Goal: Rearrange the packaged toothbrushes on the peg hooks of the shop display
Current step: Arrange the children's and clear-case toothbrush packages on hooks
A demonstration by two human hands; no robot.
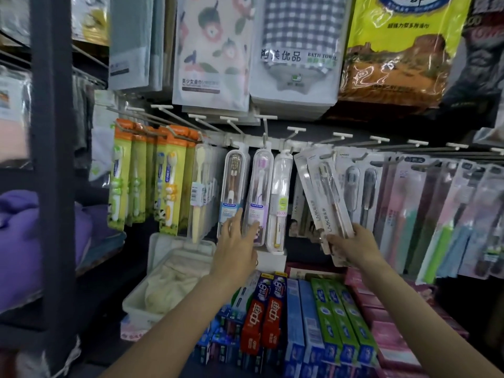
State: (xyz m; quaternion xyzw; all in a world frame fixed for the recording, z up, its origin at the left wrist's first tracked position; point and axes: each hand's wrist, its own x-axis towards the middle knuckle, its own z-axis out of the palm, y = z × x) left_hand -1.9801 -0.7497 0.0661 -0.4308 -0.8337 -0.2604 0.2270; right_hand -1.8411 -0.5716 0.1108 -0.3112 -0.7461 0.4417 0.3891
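arms: bare, no sleeves | left grip: ring on finger

Your left hand reaches forward with straight, spread fingers; your right hand is raised, fingers curled and pinching. Both forearms extend.

Three clear hard-plastic toothbrush cases are hanging side by side; two red toothpaste boxes are lying below; two bare hands are reaching.
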